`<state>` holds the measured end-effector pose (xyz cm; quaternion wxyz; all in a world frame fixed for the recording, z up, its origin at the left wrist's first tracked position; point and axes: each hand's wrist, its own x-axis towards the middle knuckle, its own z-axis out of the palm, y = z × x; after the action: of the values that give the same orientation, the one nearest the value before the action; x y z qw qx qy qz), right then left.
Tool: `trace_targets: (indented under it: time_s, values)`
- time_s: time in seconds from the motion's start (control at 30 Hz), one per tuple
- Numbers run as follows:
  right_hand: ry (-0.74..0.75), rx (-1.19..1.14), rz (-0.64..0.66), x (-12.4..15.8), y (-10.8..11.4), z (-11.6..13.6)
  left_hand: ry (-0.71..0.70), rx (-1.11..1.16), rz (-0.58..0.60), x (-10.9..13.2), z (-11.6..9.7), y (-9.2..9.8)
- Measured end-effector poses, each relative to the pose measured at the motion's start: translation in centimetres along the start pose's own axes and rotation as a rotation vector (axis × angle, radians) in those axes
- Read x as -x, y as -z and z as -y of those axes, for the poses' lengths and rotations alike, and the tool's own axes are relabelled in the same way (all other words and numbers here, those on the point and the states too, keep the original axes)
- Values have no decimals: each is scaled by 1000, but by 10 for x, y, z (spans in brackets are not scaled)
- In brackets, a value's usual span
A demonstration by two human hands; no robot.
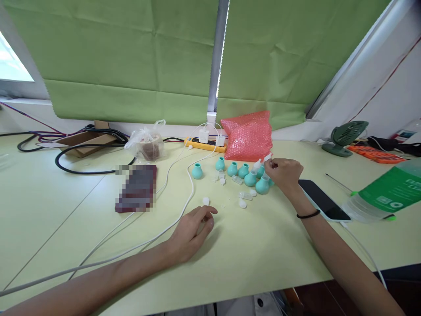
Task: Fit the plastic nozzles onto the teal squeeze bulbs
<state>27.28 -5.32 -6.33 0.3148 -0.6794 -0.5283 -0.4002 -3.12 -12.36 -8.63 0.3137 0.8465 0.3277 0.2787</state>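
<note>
My left hand [194, 230] rests on the pale yellow table [250, 259], fingers loosely curled, thumb and fingertips close together near a small white cap [205, 200]; whether it holds anything I cannot make out. My right hand [283, 173] reaches into a cluster of teal rubber bulbs [251, 177] and pinches a small clear nozzle [267, 158] at its fingertips. One teal bulb [197, 171] stands apart to the left. Small clear plastic pieces [245, 196] lie scattered in front of the bulbs.
A pink bubble-wrap bag [248, 135] lies behind the bulbs, beside a yellow power strip [205, 142]. White cables [177, 175] cross the table. A phone [324, 200] lies by my right wrist. A green-labelled bottle [384, 193], a small fan [345, 138], and a plastic bag [146, 142] stand around.
</note>
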Motion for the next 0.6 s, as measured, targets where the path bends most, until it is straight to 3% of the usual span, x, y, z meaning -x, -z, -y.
trace_targets:
  time_s: [0.2, 0.33, 0.53, 0.6]
  values:
    - [-43, 4, 18, -1, 0, 1, -4, 1, 10, 0, -1, 1]
    - [-21, -64, -63, 0, 1, 2, -7, -10, 1, 1, 0, 0]
    - [144, -164, -266, 1, 16, 8, -23, -38, -7, -1, 0, -1]
    - [220, -216, -274, 5, 23, 16, -31, -47, -2, -1, 1, -2]
